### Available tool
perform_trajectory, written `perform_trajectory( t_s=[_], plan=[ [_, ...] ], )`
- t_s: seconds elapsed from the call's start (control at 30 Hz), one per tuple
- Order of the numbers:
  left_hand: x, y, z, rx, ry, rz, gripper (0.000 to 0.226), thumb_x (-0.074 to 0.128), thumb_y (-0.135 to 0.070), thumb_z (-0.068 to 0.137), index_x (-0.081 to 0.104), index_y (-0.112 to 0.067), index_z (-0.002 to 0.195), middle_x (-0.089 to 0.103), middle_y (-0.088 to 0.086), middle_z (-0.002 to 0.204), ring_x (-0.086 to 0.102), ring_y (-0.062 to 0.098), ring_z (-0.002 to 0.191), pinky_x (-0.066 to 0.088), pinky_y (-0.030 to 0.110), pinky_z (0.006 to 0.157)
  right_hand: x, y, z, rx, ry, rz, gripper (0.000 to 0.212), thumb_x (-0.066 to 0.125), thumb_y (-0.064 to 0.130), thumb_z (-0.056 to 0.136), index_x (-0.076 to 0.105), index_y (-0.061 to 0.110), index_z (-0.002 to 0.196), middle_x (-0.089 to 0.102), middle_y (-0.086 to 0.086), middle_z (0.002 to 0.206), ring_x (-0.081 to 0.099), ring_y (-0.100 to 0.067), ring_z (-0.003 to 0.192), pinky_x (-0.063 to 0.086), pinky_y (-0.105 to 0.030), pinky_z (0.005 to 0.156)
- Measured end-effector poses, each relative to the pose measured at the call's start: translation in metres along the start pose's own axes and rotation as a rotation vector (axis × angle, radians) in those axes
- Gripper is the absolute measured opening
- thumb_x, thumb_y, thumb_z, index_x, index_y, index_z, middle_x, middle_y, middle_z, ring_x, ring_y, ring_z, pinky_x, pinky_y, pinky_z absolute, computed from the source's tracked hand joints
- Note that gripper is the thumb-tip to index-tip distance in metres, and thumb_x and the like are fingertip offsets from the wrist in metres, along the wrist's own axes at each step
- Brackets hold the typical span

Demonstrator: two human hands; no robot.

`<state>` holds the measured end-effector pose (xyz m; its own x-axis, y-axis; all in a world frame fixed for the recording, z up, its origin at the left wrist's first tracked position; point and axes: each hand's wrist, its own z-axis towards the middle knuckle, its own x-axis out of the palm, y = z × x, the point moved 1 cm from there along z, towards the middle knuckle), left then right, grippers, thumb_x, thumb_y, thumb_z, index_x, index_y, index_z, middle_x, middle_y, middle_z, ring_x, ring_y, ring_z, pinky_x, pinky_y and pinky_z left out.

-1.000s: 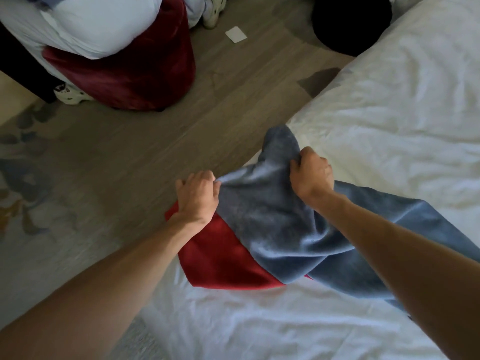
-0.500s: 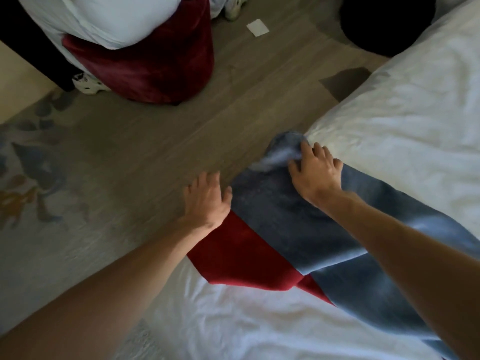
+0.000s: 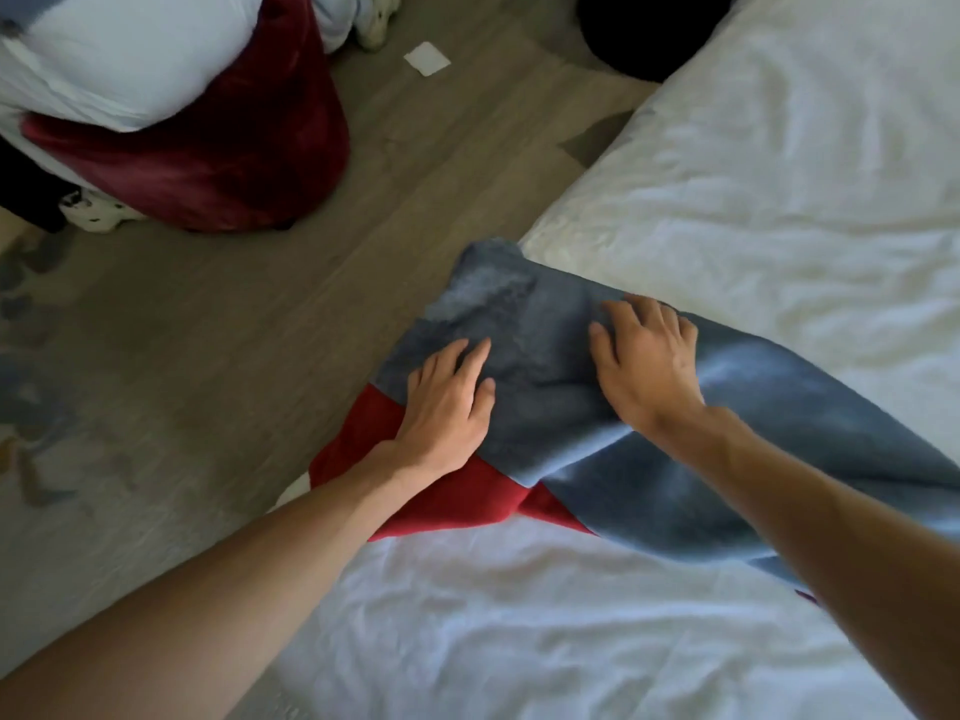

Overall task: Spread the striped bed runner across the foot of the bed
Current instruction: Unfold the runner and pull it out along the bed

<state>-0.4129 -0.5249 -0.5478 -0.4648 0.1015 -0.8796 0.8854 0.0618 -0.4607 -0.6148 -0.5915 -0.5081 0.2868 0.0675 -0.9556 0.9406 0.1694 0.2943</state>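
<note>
The bed runner [image 3: 649, 475], a plush cloth with a wide grey-blue band and a red band, lies across the white bed [image 3: 753, 189], its end hanging over the bed's left edge. My left hand [image 3: 447, 407] presses flat on the runner where blue meets red, fingers straight. Further right, my right hand [image 3: 644, 361] rests on the blue band with its fingers spread and slightly bent. The runner runs off under my right forearm toward the lower right, still wrinkled there.
A wood floor [image 3: 270, 314] lies left of the bed, with a patterned rug [image 3: 31, 366] at the far left. A red stool heaped with white bedding [image 3: 218, 148] stands at the top left. A white card [image 3: 426, 58] lies on the floor. A dark round object [image 3: 649, 28] sits at the top.
Both hands have let go of the bunched runner end and now lie flat on it. The runner end has dropped onto the bed and been smoothed toward the edge.
</note>
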Motion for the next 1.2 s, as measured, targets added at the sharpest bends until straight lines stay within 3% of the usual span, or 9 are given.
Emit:
perform_trajectory(
  t_s=[0.13,0.37,0.53,0.63,0.77,0.9,1.03,1.2],
  plan=[
    [0.005,-0.043,-0.008,0.144,0.010,-0.048,0.044,0.045,-0.022,0.096,0.042,-0.016,0.140,0.041,0.012,0.142,0.038,0.028,0.129,0.029,0.044,0.103,-0.017,-0.034,-0.048,-0.001,-0.056,0.023,0.023,0.046,0.023,0.095,0.066,0.011,0.098,0.060,-0.010,0.108,0.052,-0.033,0.099,0.031,-0.041,0.089],
    [0.017,-0.109,-0.031,0.350,0.045,-0.004,0.043,0.045,-0.016,0.094,0.045,-0.011,0.137,0.042,0.013,0.140,0.037,0.027,0.129,0.025,0.040,0.103,-0.035,-0.081,-0.117,0.133,-0.113,-0.063,0.018,0.053,0.020,0.090,0.066,0.008,0.094,0.060,-0.012,0.105,0.051,-0.035,0.095,0.031,-0.041,0.085],
    [0.033,-0.155,-0.064,0.516,-0.006,0.009,0.039,0.051,-0.004,0.072,0.063,-0.008,0.108,0.058,0.013,0.113,0.054,0.034,0.103,0.034,0.039,0.086,-0.038,-0.111,-0.180,0.232,-0.198,-0.018,0.011,0.062,0.007,0.076,0.064,0.004,0.087,0.057,-0.018,0.090,0.051,-0.038,0.080,0.040,-0.044,0.071],
    [0.048,-0.182,-0.089,0.652,0.026,0.027,0.033,0.051,-0.003,0.067,0.065,-0.011,0.095,0.058,0.007,0.094,0.055,0.030,0.083,0.032,0.037,0.073,-0.032,-0.137,-0.221,0.274,-0.129,-0.071,0.021,0.065,0.006,0.073,0.063,0.006,0.094,0.059,-0.015,0.092,0.053,-0.037,0.083,0.042,-0.043,0.071],
    [0.071,-0.205,-0.111,0.749,0.055,0.098,0.025,0.069,0.001,0.066,0.068,-0.011,0.087,0.062,0.005,0.085,0.058,0.028,0.073,0.041,0.037,0.065,-0.027,-0.168,-0.254,0.316,-0.015,-0.169,0.029,0.073,0.014,0.073,0.065,0.010,0.100,0.062,-0.010,0.096,0.055,-0.033,0.089,0.040,-0.041,0.077],
    [0.092,-0.222,-0.118,0.778,0.093,0.300,0.015,0.073,-0.012,0.068,0.069,-0.016,0.082,0.065,-0.001,0.085,0.060,0.024,0.075,0.046,0.034,0.064,-0.025,-0.183,-0.259,0.283,0.072,-0.244,0.030,0.069,0.021,0.080,0.064,0.019,0.110,0.060,-0.002,0.103,0.052,-0.026,0.099,0.035,-0.036,0.086],
    [0.114,-0.239,-0.125,0.772,0.123,0.496,0.017,0.067,-0.022,0.075,0.065,-0.019,0.091,0.064,-0.003,0.094,0.059,0.020,0.085,0.042,0.036,0.071,-0.025,-0.185,-0.253,0.300,0.100,-0.256,0.014,0.061,0.013,0.082,0.064,0.021,0.093,0.059,0.002,0.092,0.052,-0.021,0.091,0.031,-0.031,0.084],
    [0.123,-0.249,-0.134,0.743,0.076,0.553,0.019,0.070,-0.015,0.067,0.065,-0.018,0.085,0.063,-0.002,0.081,0.059,0.021,0.077,0.043,0.035,0.068,-0.029,-0.187,-0.272,0.248,0.119,-0.195,0.022,0.061,0.006,0.070,0.058,0.020,0.087,0.057,0.003,0.086,0.052,-0.021,0.086,0.031,-0.032,0.082]
  ],
)
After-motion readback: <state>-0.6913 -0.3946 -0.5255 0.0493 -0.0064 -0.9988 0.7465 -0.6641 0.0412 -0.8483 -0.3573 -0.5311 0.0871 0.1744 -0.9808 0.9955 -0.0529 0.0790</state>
